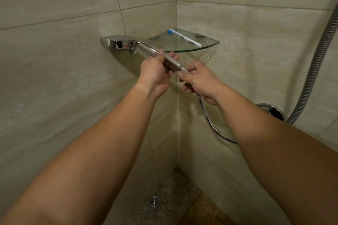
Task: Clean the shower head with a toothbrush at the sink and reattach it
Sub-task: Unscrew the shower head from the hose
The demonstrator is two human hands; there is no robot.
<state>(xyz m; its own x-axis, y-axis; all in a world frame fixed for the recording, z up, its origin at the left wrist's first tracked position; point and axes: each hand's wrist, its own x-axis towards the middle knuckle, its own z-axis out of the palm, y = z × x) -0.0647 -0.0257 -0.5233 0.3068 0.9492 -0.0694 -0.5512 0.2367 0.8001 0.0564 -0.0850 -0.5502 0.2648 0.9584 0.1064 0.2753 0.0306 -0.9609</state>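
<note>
Hose (309, 71) runs from 3 o'clock edge, loops low, ends in right hand (198, 80)
Shelf (210, 45) in corner at 12 o'clock, toothbrush (184, 38) on it, untouched
Head (117, 43) held level at 11 o'clock; left hand (155, 71) curls round handle
Right fingers pinch nut at handle end
Judgement: either unscrewing or refitting; cannot tell which
Spray face turned away, sink out of view, joint threads too small to read

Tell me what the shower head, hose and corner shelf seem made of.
Shower head: polished chrome finish, mirror reflections; metal or plated plastic, unclear.
Hose: ribbed, shiny coils, apparently flexible metal.
Corner shelf: clear glass, greenish edge, wall visible through it.
</note>
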